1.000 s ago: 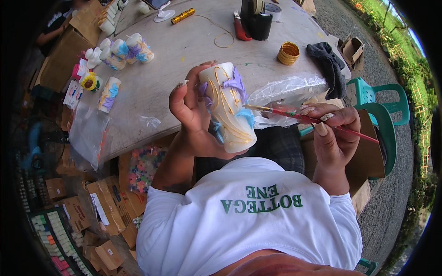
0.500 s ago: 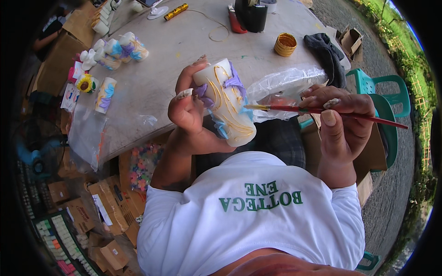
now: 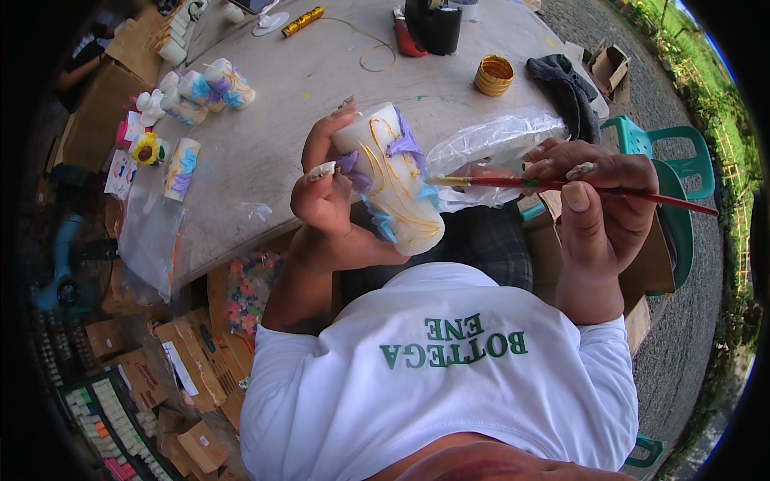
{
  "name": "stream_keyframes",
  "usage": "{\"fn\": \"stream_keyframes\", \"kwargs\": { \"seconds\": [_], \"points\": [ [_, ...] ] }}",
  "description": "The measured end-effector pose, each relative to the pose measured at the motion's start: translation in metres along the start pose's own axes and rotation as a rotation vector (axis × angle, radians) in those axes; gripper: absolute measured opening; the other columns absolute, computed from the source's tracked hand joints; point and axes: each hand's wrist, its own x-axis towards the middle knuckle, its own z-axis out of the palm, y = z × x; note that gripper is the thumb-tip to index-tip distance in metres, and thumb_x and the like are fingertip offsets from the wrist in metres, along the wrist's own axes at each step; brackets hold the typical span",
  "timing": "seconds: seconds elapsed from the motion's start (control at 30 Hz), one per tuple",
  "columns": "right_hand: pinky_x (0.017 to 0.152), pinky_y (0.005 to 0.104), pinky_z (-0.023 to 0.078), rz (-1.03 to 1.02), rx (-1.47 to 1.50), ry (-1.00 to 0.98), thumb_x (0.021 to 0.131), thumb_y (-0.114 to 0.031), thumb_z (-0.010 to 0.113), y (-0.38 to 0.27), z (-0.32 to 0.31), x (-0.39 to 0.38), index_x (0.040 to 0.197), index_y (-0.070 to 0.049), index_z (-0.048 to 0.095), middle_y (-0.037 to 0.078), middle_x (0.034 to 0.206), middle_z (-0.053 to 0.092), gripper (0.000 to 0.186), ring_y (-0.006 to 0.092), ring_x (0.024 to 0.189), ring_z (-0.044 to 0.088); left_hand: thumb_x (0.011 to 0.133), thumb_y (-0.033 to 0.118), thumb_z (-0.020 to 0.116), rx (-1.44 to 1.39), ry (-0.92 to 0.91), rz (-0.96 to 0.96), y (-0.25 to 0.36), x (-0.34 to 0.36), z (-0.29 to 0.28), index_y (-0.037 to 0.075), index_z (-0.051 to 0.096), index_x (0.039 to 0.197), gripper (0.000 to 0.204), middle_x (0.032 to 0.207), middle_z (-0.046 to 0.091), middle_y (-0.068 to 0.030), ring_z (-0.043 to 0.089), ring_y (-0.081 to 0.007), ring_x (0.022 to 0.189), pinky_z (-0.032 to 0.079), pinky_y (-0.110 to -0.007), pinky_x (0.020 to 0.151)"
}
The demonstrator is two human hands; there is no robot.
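My left hand point(image 3: 327, 200) is closed around a white pillar candle point(image 3: 389, 180), tilted above the table's near edge. Purple and light-blue raised shapes and curving gold lines decorate the candle's side. Between the thumb and fingers of my right hand point(image 3: 601, 200) is a thin red paintbrush point(image 3: 501, 183). Its pale tip points left and is at the candle's right side, by a blue shape; whether it touches cannot be made out. A small ridged gold pot point(image 3: 494, 76) stands on the table beyond my right hand.
Several decorated candles point(image 3: 210, 86) stand at the table's left, with another candle point(image 3: 183, 170) lying nearer. Clear plastic point(image 3: 493, 156) and a dark cloth point(image 3: 565, 88) lie at the right. A black tape dispenser point(image 3: 433, 26) sits at the back. Green chairs point(image 3: 678, 152) and cardboard boxes point(image 3: 192, 361) surround the table.
The brush and my right hand have shifted very slightly to the right and up. My left hand keeps the candle in nearly the same place.
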Motion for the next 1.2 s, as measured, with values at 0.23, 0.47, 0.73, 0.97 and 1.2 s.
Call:
{"fn": "stream_keyframes", "kwargs": {
  "seconds": [0.23,0.47,0.73,0.97,1.2],
  "points": [
    [0.068,0.0313,0.050,-0.066,-0.014,-0.114,0.079,0.006,0.059,0.0029,-0.0020,0.0027,0.090,0.002,0.042,0.020,0.081,0.058,0.021,0.0241,0.077,0.062,0.048,0.024,0.086,-0.045,0.014,0.007,-0.0003,-0.0009,0.0005,0.025,0.013,0.129,0.109,0.130,0.022,-0.0291,0.029,-0.0414,0.121,0.024,-0.053,0.099],
    [0.067,0.0330,0.051,-0.102,0.028,-0.123,0.079,0.006,0.059,0.0033,-0.0029,0.0037,0.091,0.002,0.041,0.021,0.082,0.058,0.022,0.0254,0.078,0.062,0.047,0.024,0.086,-0.054,0.003,0.013,-0.0021,-0.0010,-0.0009,0.025,0.014,0.129,0.110,0.131,0.022,-0.0288,0.028,-0.0411,0.122,0.024,-0.053,0.099],
    [0.070,0.0345,0.051,-0.105,0.035,-0.150,0.080,0.005,0.058,0.0013,0.0005,0.0019,0.094,0.002,0.040,0.022,0.084,0.058,0.022,0.0271,0.081,0.062,0.048,0.027,0.083,-0.039,-0.046,-0.020,-0.0012,0.0010,0.0011,0.028,0.005,0.130,0.113,0.129,0.024,-0.0281,0.033,-0.0384,0.117,0.031,-0.048,0.094],
    [0.072,0.0359,0.051,-0.101,0.051,-0.183,0.081,0.006,0.055,0.0037,-0.0008,0.0032,0.094,0.002,0.040,0.022,0.086,0.057,0.020,0.0281,0.083,0.061,0.048,0.028,0.084,-0.044,-0.052,-0.042,0.0045,0.0040,0.0019,0.028,0.003,0.131,0.116,0.129,0.023,-0.0282,0.032,-0.0385,0.117,0.031,-0.049,0.094],
    [0.076,0.0380,0.050,-0.068,0.095,-0.171,0.082,0.006,0.053,0.0018,0.0002,0.0038,0.094,0.002,0.039,0.023,0.089,0.057,0.019,0.0298,0.086,0.061,0.048,0.030,0.084,-0.036,-0.070,-0.045,0.0062,0.0045,-0.0010,0.028,0.002,0.131,0.117,0.129,0.023,-0.0284,0.032,-0.0385,0.117,0.030,-0.049,0.095]
  ]
}}
